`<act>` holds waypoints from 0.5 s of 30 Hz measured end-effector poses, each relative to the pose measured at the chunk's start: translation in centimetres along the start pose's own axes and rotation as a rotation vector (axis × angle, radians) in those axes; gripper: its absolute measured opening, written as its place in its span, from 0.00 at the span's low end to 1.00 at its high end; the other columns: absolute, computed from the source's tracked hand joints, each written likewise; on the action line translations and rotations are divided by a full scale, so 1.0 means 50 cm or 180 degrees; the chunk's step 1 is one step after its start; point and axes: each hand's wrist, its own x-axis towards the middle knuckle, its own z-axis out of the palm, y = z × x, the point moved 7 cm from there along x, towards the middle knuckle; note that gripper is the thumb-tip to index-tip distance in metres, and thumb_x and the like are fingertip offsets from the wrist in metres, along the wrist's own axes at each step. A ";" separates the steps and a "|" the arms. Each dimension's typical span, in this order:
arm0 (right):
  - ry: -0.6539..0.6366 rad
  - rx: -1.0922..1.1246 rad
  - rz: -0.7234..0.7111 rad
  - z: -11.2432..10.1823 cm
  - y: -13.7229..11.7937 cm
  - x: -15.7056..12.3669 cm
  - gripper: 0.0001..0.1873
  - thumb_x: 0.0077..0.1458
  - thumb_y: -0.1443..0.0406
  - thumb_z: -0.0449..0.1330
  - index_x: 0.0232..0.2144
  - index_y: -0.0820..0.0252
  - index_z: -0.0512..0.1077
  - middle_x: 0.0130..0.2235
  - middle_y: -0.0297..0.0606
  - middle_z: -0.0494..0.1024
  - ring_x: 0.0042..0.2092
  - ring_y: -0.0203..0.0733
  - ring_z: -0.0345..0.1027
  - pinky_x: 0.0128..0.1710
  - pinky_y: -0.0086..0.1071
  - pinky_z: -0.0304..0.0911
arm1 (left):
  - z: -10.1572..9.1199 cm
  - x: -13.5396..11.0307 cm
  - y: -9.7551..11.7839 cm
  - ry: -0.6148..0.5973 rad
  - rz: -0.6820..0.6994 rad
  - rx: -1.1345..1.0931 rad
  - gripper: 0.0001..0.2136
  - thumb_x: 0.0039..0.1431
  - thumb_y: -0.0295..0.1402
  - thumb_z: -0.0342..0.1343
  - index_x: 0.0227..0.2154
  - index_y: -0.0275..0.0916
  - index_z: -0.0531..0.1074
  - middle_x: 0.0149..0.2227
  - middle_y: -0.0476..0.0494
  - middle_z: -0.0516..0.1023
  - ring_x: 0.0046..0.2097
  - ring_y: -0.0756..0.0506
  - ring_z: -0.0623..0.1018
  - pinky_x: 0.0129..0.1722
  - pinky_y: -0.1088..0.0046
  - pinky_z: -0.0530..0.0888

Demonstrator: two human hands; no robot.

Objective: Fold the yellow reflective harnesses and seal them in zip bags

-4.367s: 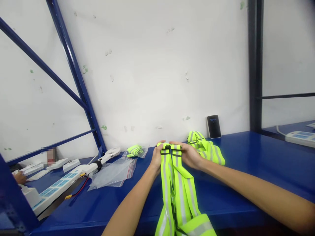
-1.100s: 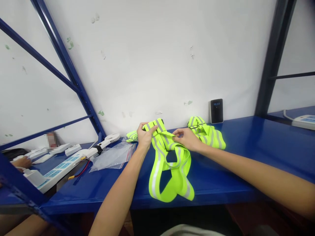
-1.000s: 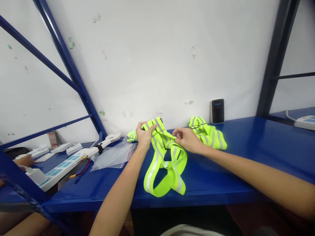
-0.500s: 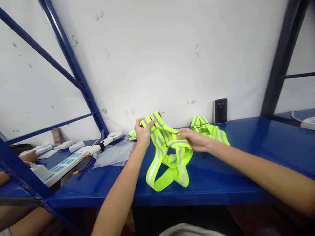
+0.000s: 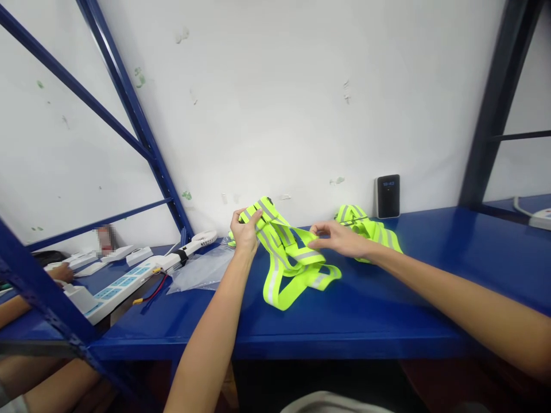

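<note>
A neon yellow reflective strap vest (image 5: 293,264) with grey stripes lies partly folded on the blue shelf (image 5: 387,298). My left hand (image 5: 245,232) grips the folded upper end of it, lifted a little off the shelf. My right hand (image 5: 338,240) pinches a strap of the same vest near the middle. The lower loops rest on the shelf towards me.
A second folded yellow vest (image 5: 370,229) lies behind my right hand, a small black device (image 5: 388,196) leaning on the wall beyond it. Clear plastic bags (image 5: 202,269), a white handheld fan (image 5: 193,244) and a power strip (image 5: 124,284) lie at left. Another person's hand (image 5: 60,274) shows far left.
The vest's hanging loops have been drawn up from over the shelf's front edge and gathered closer to my hands. Both hands kept hold; the view shifted slightly.
</note>
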 end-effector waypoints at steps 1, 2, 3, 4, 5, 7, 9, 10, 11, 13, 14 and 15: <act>0.0130 -0.0481 -0.0149 -0.006 -0.008 -0.001 0.12 0.52 0.59 0.61 0.23 0.59 0.66 0.28 0.33 0.71 0.32 0.38 0.63 0.34 0.31 0.56 | -0.004 0.002 -0.003 0.0034 0.0031 0.0047 0.23 0.32 0.36 0.71 0.32 0.39 0.67 0.26 0.53 0.74 0.26 0.51 0.75 0.29 0.74 0.73; 0.0218 -0.0892 -0.0271 -0.007 -0.015 -0.003 0.13 0.54 0.58 0.59 0.23 0.58 0.65 0.26 0.32 0.69 0.29 0.37 0.61 0.31 0.31 0.54 | -0.009 0.004 -0.006 0.0074 0.0066 0.0102 0.23 0.32 0.37 0.71 0.32 0.38 0.67 0.26 0.53 0.74 0.26 0.51 0.75 0.29 0.75 0.72; 0.0285 -0.1232 -0.0371 -0.005 -0.022 -0.006 0.13 0.56 0.58 0.57 0.23 0.58 0.64 0.24 0.32 0.68 0.27 0.37 0.58 0.29 0.31 0.51 | -0.013 0.006 -0.008 0.0118 0.0106 0.0161 0.23 0.32 0.37 0.71 0.32 0.38 0.67 0.26 0.53 0.74 0.26 0.51 0.74 0.29 0.75 0.72; 0.0316 -0.1520 -0.0433 0.000 -0.026 -0.008 0.13 0.58 0.59 0.55 0.24 0.57 0.64 0.23 0.31 0.67 0.26 0.36 0.56 0.28 0.31 0.49 | -0.016 0.007 -0.008 0.0161 0.0150 0.0220 0.23 0.32 0.37 0.71 0.32 0.38 0.68 0.26 0.53 0.74 0.26 0.52 0.74 0.29 0.75 0.72; 0.0333 -0.1764 -0.0448 0.007 -0.028 -0.010 0.12 0.59 0.59 0.54 0.25 0.57 0.64 0.22 0.31 0.66 0.24 0.36 0.55 0.27 0.31 0.47 | -0.019 0.008 -0.008 0.0197 0.0195 0.0270 0.23 0.32 0.37 0.71 0.32 0.38 0.68 0.26 0.53 0.74 0.26 0.52 0.74 0.29 0.76 0.72; 0.0400 -0.2107 -0.0357 0.015 -0.025 -0.013 0.12 0.60 0.59 0.53 0.26 0.56 0.65 0.21 0.33 0.66 0.23 0.38 0.56 0.26 0.32 0.47 | -0.024 0.010 -0.005 0.0241 0.0264 0.0321 0.23 0.32 0.37 0.71 0.32 0.38 0.68 0.26 0.53 0.74 0.26 0.51 0.74 0.29 0.76 0.72; 0.0343 -0.2140 -0.0291 0.021 -0.020 -0.016 0.12 0.60 0.60 0.53 0.27 0.56 0.67 0.24 0.36 0.70 0.27 0.42 0.62 0.29 0.33 0.52 | -0.027 0.012 -0.003 0.0251 0.0275 0.0299 0.23 0.33 0.37 0.71 0.32 0.38 0.67 0.25 0.53 0.74 0.26 0.51 0.74 0.29 0.75 0.72; 0.0226 -0.2034 -0.0318 0.025 -0.021 -0.017 0.10 0.59 0.60 0.53 0.27 0.57 0.68 0.27 0.39 0.72 0.32 0.44 0.66 0.32 0.34 0.55 | -0.028 0.014 -0.003 0.0260 0.0269 0.0274 0.23 0.33 0.37 0.71 0.32 0.39 0.67 0.25 0.53 0.74 0.26 0.51 0.74 0.29 0.75 0.72; 0.0043 -0.1853 -0.0380 0.032 -0.023 -0.019 0.08 0.58 0.62 0.55 0.28 0.57 0.69 0.31 0.40 0.74 0.37 0.47 0.68 0.36 0.35 0.57 | -0.031 0.015 -0.003 0.0280 0.0258 0.0244 0.23 0.33 0.37 0.71 0.32 0.39 0.67 0.25 0.53 0.74 0.26 0.51 0.75 0.29 0.75 0.72; -0.0422 -0.1298 -0.0512 0.049 -0.034 -0.025 0.04 0.55 0.64 0.57 0.33 0.57 0.72 0.38 0.41 0.76 0.45 0.49 0.68 0.44 0.37 0.60 | -0.038 0.019 -0.006 0.0351 0.0222 0.0186 0.23 0.32 0.36 0.71 0.32 0.39 0.66 0.26 0.53 0.74 0.27 0.50 0.75 0.30 0.74 0.73; -0.0628 -0.0957 -0.0541 0.058 -0.040 -0.028 0.06 0.54 0.65 0.58 0.36 0.57 0.73 0.40 0.40 0.77 0.47 0.49 0.68 0.46 0.38 0.61 | -0.041 0.020 -0.008 0.0398 0.0196 0.0161 0.23 0.32 0.36 0.71 0.32 0.39 0.66 0.26 0.52 0.75 0.27 0.50 0.75 0.30 0.73 0.73; -0.0772 -0.0614 -0.0553 0.065 -0.048 -0.030 0.10 0.53 0.65 0.59 0.39 0.58 0.73 0.41 0.40 0.77 0.47 0.48 0.69 0.48 0.39 0.62 | -0.044 0.022 -0.011 0.0447 0.0158 0.0132 0.23 0.31 0.35 0.71 0.31 0.39 0.66 0.26 0.52 0.75 0.27 0.50 0.75 0.30 0.73 0.73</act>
